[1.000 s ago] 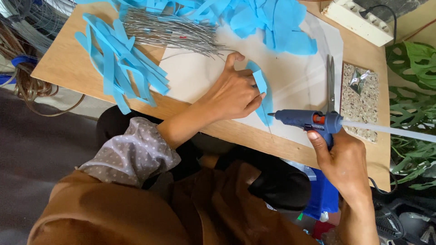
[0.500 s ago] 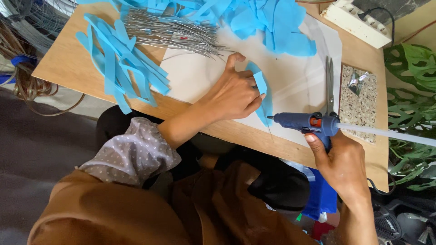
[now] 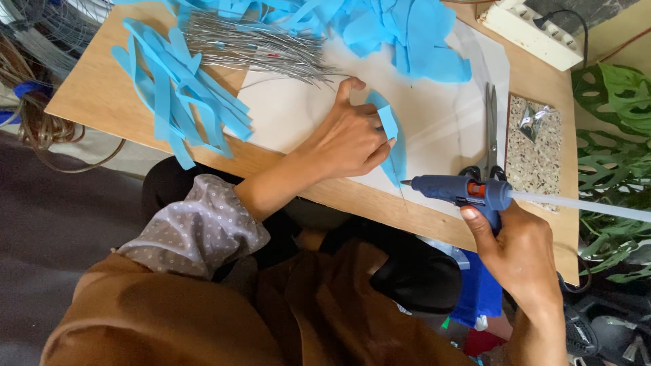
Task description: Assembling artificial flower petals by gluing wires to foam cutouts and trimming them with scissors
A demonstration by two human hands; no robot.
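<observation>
— Right hand first: what has it got?

— Its fingers are wrapped tight round the grip of a blue plastic hot-glue gun, forefinger up by the trigger. The gun's long axis runs nearly level across the view, nozzle pointing to nine o'clock, and a translucent white glue stick juts from its back towards three o'clock, cut off by the frame edge.

— And where does the nozzle end?

— Just beside the lower tip of a narrow curved blue felt strip; whether it touches I cannot tell. That strip lies with its long axis from twelve to six o'clock on a white paper sheet.

— Left hand?

— Curled palm-down on the strip's upper part, fingertips pinching and pressing it; the thumb sticks out towards twelve. The hand hides much of the strip.

— What lies farther off?

— At one o'clock from the gun, steel scissors, blades pointing to twelve, handles partly behind the gun. Beside them, at three o'clock, a speckled stone tile. Farther, at eleven o'clock, a bundle of thin grey metal wires, a heap of blue felt strips, and blue felt cut-outs along the far edge of the wooden board, partly out of frame.
</observation>
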